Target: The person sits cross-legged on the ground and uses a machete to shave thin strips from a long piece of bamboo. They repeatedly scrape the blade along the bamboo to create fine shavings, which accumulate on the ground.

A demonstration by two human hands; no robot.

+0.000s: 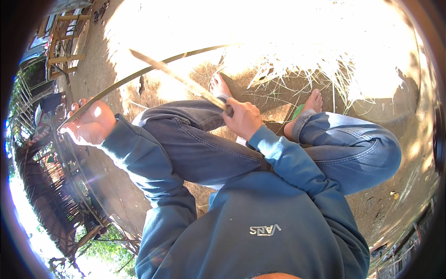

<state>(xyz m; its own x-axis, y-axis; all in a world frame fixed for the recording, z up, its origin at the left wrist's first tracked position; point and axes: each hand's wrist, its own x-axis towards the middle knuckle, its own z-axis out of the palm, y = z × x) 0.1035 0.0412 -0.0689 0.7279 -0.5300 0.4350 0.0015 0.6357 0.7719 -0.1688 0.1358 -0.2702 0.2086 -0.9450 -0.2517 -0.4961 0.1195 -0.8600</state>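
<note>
My left hand (90,123) is out at the left, palm turned up, its fingers closed round one end of a long, thin greenish-brown strip (134,75), which looks like split bamboo. From there the strip curves up and to the right over the ground, its far end fading into the glare. In front of my lap my right hand (244,120) grips the handle of a long-bladed knife (179,80), slightly blurred. The blade points up and left and crosses in front of the strip; I cannot tell whether they touch.
My bent legs in jeans (200,139) and bare feet (313,100) frame the dirt ground. Beyond the feet lies a heap of thin pale strips (311,72), partly washed out by sunlight. A bamboo frame (65,58) and a thatched structure (42,195) stand at the left.
</note>
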